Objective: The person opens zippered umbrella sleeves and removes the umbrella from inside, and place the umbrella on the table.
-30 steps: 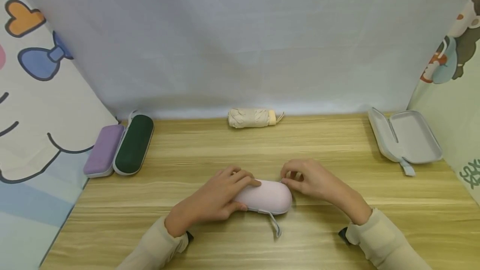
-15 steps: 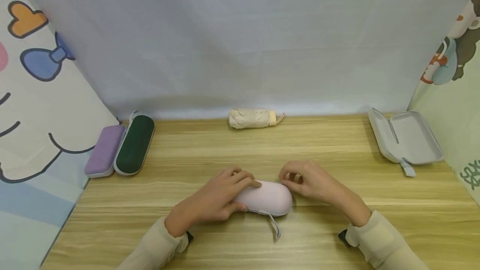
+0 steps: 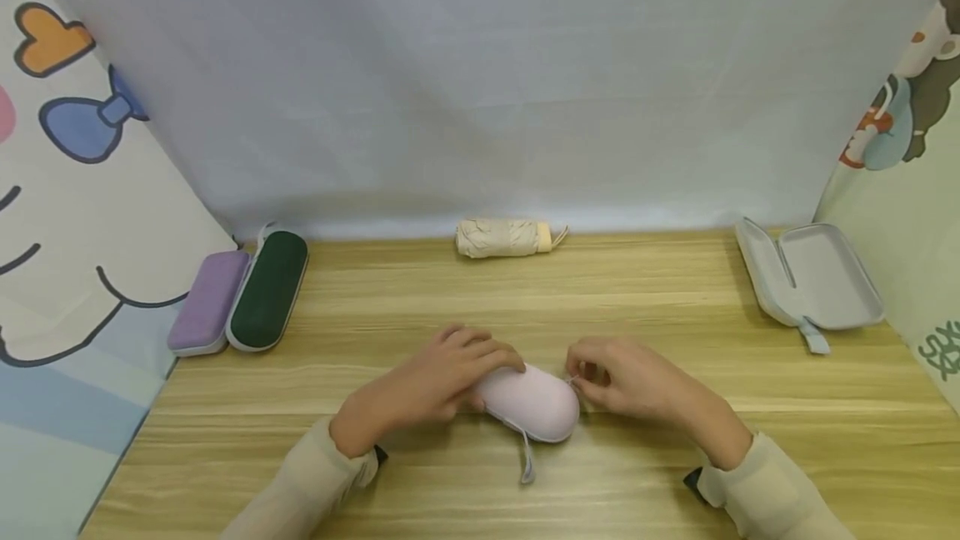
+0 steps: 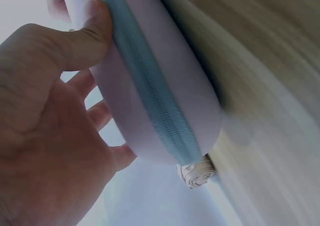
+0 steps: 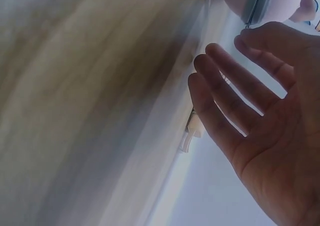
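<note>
A pale pink hard glasses case [image 3: 534, 405] with a grey-blue zip [image 4: 145, 81] lies at an angle on the wooden table. My left hand [image 3: 442, 373] grips its left end from above, thumb along the near side and fingers over the far side. At the case's right end, my right hand [image 3: 626, 377] pinches the small zip pull [image 3: 572, 379] between thumb and index finger; its other fingers are spread loosely in the right wrist view. A fabric loop [image 3: 527, 463] hangs off the near side of the case. The zip looks closed along the part seen in the left wrist view.
A folded beige umbrella [image 3: 498, 238] lies at the back of the table [image 3: 390, 298]. Purple [image 3: 210, 298] and dark green [image 3: 270, 288] glasses cases stand side by side at the left. An opened grey case [image 3: 828, 273] sits at the back right by the wall.
The pink case has turned clockwise, its right end swinging towards me. My right hand has shifted slightly nearer and to the right, at the zip pull; my left hand has kept its hold.
</note>
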Tool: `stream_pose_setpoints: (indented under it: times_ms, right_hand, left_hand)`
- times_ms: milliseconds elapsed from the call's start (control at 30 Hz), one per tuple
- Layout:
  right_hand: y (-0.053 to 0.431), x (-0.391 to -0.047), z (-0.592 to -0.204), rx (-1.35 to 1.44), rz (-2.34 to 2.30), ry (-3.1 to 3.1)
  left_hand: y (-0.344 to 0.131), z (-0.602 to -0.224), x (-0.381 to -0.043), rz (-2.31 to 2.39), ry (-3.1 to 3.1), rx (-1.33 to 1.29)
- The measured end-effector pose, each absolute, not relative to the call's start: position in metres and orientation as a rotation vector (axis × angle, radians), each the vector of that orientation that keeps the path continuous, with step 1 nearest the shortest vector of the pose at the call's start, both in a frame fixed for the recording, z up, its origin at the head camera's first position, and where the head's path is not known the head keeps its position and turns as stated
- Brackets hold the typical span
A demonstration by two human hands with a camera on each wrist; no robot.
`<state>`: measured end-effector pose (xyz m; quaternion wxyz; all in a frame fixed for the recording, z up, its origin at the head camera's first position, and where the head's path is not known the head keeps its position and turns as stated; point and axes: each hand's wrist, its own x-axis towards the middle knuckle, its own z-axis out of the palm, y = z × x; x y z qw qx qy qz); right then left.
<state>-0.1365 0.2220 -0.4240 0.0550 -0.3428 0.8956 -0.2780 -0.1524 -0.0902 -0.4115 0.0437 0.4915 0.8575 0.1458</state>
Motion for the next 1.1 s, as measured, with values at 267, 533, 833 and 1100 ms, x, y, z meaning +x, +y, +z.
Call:
stream_pose_setpoints:
  times_ms: [267, 533, 833, 1100]
  right_hand:
    - [0.222, -0.130, -0.424, -1.091, -0.833, 2.732]
    - [0.221, -0.126, -0.427, -1.089, -0.889, 2.723]
    - [0.222, -0.124, -0.429, -1.127, -0.941, 2.703]
    - [0.223, -0.124, -0.429, -1.180, -0.957, 2.698]
  left_hand:
    - [-0.088, -0.406, -0.161, 0.418, 2.586, 1.518]
    - [-0.087, -0.404, -0.165, 0.427, 2.548, 1.510]
    - [-0.084, -0.402, -0.165, 0.427, 2.539, 1.516]
    - [-0.082, -0.401, -0.168, 0.437, 2.515, 1.512]
